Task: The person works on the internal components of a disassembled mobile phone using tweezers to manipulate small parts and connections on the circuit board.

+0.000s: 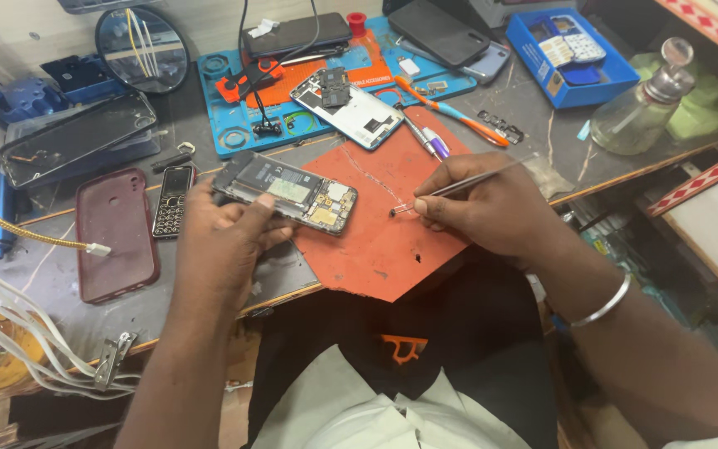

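Head view
Hands: two, both the wearer's own; left hand (224, 241) and right hand (485, 208), a metal bangle (602, 304) on the right wrist.
Left hand: fingers curled around an opened phone (286, 192), thumb on its near edge, gripping it just above the bench.
Right hand: fingertips pressed together on metal tweezers (467, 185), tips down on the mat just right of the opened phone.
Opened phones: two; the held one, and a white one (347, 107) beyond both hands on the blue tray (228, 116).
Opened phone, look: back cover off, dark frame, pale battery label in the middle, gold and silver shielding at the end nearest the right hand.
Other phones: one small keypad phone (172, 201) just left of the left hand; two dark slabs (297, 33) far beyond.
Cases: one maroon case (115, 234) left of the keypad phone.
Brushes: one orange-and-blue toothbrush (450, 111) beyond the right hand.
Bottles: one glass bottle (641, 104) far right of the right hand.
Surface: grey scratched workbench (60, 283), torn red mat (384, 241) under both hands.
Room: crowded repair bench, white cables (10, 333) at the left, round mirror (141, 48) at the back.
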